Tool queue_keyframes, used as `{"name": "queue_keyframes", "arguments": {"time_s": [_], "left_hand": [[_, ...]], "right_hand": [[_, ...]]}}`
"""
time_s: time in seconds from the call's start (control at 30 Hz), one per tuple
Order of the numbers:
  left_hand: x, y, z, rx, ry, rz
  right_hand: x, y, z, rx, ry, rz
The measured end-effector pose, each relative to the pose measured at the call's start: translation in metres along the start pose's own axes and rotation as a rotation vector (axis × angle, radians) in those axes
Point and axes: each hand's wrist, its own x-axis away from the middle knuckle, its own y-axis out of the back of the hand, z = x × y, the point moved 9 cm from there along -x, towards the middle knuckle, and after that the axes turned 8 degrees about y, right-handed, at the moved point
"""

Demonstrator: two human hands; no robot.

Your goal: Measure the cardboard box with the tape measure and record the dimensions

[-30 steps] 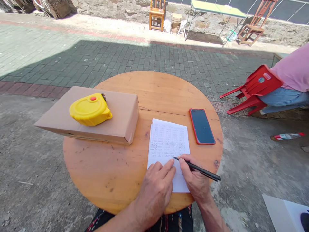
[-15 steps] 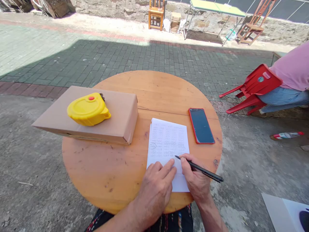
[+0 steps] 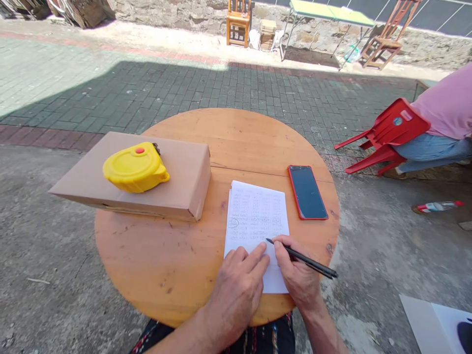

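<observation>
White paper [image 3: 258, 201] with rows of small handwriting lies on the round wooden table [image 3: 147, 265]; one entry at its left is circled. My left hand [image 3: 241, 278] rests on the lower left of the sheet, fingers stretched out, holding nothing. A black pen [image 3: 309, 260] is pinched in my right hand [image 3: 298, 273] at the sheet's lower right. Its tip is at the end of the lowest written row, close to my left index fingertip. Whether the tip touches the paper I cannot tell.
A cardboard box [image 3: 177, 162] carries a yellow tape measure [image 3: 134, 167] at the left. A red-cased phone [image 3: 308, 191] lies right of the paper. Beyond, a person in pink [image 3: 448, 105] sits on a red plastic chair [image 3: 400, 125]. A bottle [image 3: 438, 206] lies on the ground.
The pen's rear end has swung very slightly to the left in my right hand. My left hand, the paper and the other things have stayed in place.
</observation>
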Motion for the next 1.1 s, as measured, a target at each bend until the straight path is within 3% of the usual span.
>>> {"name": "queue_keyframes", "arguments": {"time_s": [0.3,0.53,1.1], "left_hand": [[-0.001,0.001,-0.001,0.008,0.005,0.010],[0.000,0.001,-0.001,0.005,0.004,-0.002],[0.000,0.001,-0.002,0.013,-0.002,0.013]], "right_hand": [[0.000,0.002,0.002,-0.008,0.009,-0.011],[0.007,0.005,-0.010,-0.054,-0.089,-0.054],[0.003,0.004,-0.005,0.020,-0.024,-0.055]]}}
